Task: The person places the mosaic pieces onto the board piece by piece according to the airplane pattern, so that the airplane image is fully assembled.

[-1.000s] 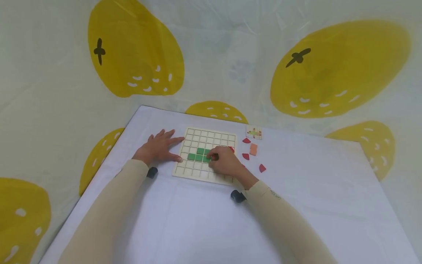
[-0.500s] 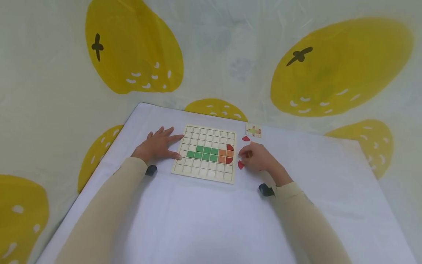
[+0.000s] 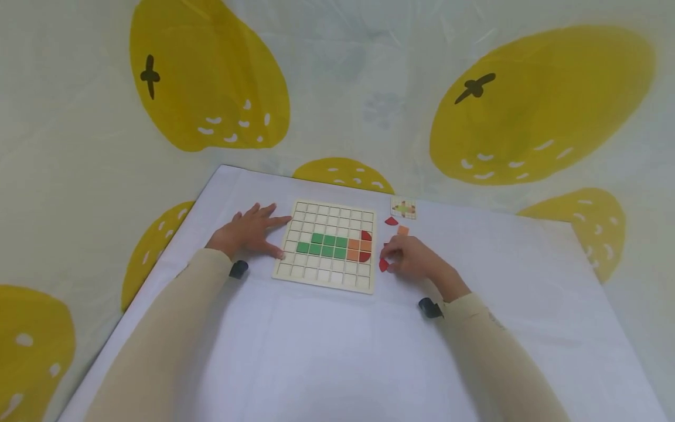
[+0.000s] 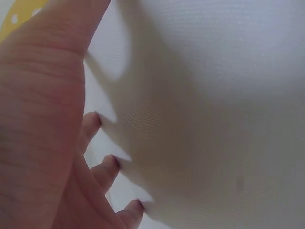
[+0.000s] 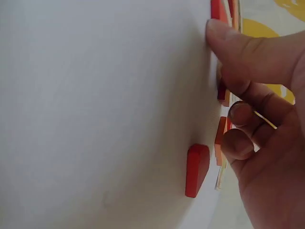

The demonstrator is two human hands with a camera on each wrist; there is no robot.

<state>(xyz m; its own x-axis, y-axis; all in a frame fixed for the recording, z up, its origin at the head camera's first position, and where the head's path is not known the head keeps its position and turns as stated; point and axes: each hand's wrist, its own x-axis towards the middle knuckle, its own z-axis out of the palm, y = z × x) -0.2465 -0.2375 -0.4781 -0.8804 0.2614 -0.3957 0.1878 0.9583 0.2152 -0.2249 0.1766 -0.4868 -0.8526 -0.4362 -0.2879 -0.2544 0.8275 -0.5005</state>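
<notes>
A cream grid board [image 3: 311, 277] lies on the white table, with several green square tiles [image 3: 327, 241], orange tiles [image 3: 354, 244] and two red quarter-round pieces [image 3: 364, 257] in its cells. Fingers spread, my left hand [image 3: 245, 233] rests at the board's left edge; in the left wrist view its fingertips touch the white cloth. Just right of the board, my right hand [image 3: 413, 258] pinches a red quarter-round piece [image 3: 384, 265] between thumb and finger. The right wrist view shows the thumb against that red piece [image 5: 216, 9] and the other fingers curled.
Beyond the right hand lie another red piece [image 3: 391, 221], an orange tile [image 3: 403, 230] and a small pattern card [image 3: 403, 207]. A loose red piece [image 5: 197, 171] stands out near the curled fingers in the right wrist view. A lemon-print cloth [image 3: 337, 117] hangs behind the table.
My right hand has left the board's middle and moved right to the loose pieces, uncovering the green and orange tiles. Its fingers have come onto a red piece. The left hand has stayed put.
</notes>
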